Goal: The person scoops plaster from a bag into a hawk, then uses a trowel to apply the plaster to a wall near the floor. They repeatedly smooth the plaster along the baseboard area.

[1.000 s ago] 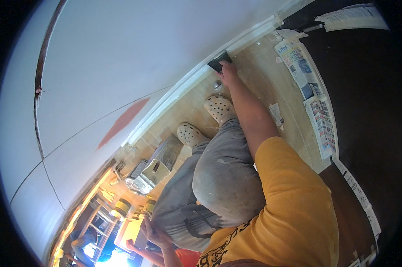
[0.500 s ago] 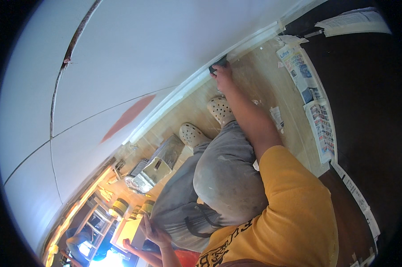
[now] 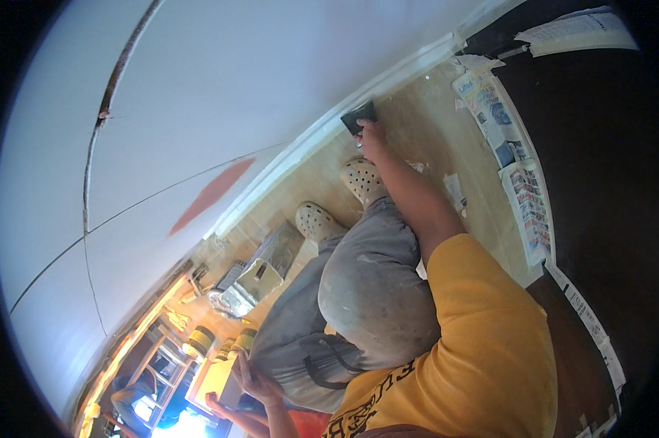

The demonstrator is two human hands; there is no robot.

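Observation:
My right hand [image 3: 371, 137] is closed on a flat, black, squarish scraper [image 3: 358, 117], low beside the foot of the pale wall [image 3: 242, 87]. The scraper's broad face shows, and its upper edge is close to the white strip [image 3: 315, 133] along the wall's base; whether they touch, I cannot tell. Beside my left leg, my left hand [image 3: 253, 383] has its fingers stretched out and holds nothing visible. Another person's hand [image 3: 216, 405], its forearm leading toward red clothing, is next to it. My grey trousers and light perforated clogs [image 3: 362, 179] lie between my hands.
Taped newspaper [image 3: 501, 124] lines the floor's right side, beside a dark area. Left of my feet lie a metal box-like container [image 3: 260, 277] and tools. Beyond are yellow-and-black tubs [image 3: 198, 341], a box [image 3: 216, 383], a ladder-like wooden frame [image 3: 154, 361] and a person. Scraps [image 3: 455, 188] litter the floor.
My right hand has drawn slightly back from the wall toward me, and the scraper has turned so more of its black face shows. My left hand has hardly moved.

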